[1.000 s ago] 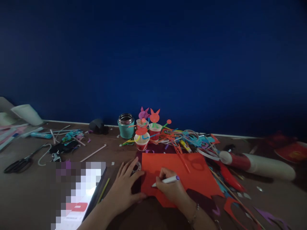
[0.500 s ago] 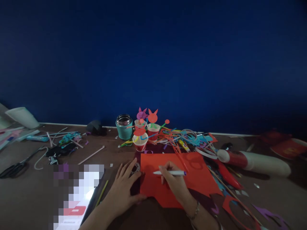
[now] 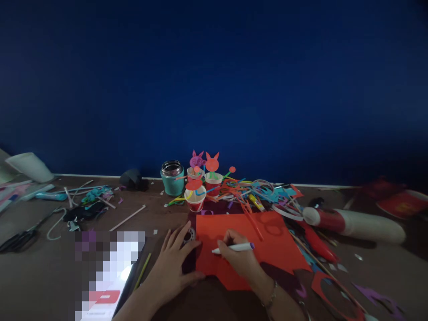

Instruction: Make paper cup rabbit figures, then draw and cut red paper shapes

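Observation:
A white marker with a purple end [image 3: 239, 247] is gripped by my right hand [image 3: 242, 258], its tip pointing left over a red sheet of paper [image 3: 270, 249]. Whether the tip touches the sheet I cannot tell. My left hand [image 3: 175, 263] lies with fingers spread at the sheet's left edge, nothing held in it. Beside its fingers is a small round ring-like object with holes [image 3: 190, 235], partly covered. Behind the sheet stand paper cups with paper figures, among them a front cup [image 3: 195, 203] and a red cup [image 3: 213, 185] topped by an orange eared head [image 3: 212, 163].
A teal metal-lined jar [image 3: 172, 180] stands left of the cups. Paper strips and scraps [image 3: 264, 191] pile up behind the sheet. A white-and-red bottle [image 3: 361, 225] lies at right. Scissors [image 3: 25, 238] lie far left, and a lit phone [image 3: 110, 285] is near front left.
My right hand has shifted slightly down and left with the marker, whose tip now sits lower on the red sheet. My left hand stays almost in place.

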### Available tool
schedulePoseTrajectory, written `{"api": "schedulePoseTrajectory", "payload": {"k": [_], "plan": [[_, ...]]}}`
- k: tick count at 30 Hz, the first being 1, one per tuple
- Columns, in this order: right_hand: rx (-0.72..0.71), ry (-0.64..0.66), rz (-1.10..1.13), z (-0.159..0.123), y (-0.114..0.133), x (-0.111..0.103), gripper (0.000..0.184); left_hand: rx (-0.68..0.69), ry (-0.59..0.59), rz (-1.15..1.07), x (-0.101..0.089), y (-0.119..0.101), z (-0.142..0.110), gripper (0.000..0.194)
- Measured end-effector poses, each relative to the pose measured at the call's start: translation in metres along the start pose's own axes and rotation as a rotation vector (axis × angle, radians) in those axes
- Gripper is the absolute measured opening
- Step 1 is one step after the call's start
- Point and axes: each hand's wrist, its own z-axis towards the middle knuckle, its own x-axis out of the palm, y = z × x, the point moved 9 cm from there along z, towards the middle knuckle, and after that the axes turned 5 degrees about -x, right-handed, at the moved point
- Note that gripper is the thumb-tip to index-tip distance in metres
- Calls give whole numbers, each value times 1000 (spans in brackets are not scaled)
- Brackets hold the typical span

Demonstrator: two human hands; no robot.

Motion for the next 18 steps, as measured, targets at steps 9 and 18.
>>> {"api": "schedulePoseTrajectory", "payload": {"k": [9,18], "plan": [[-14,37,-126,-3,1,6,24,15,-31,-9,0,0,0,60],[-53,67,-158,-5,5,9,25,-11,-18,-3,-1,0,-1,58]]}}
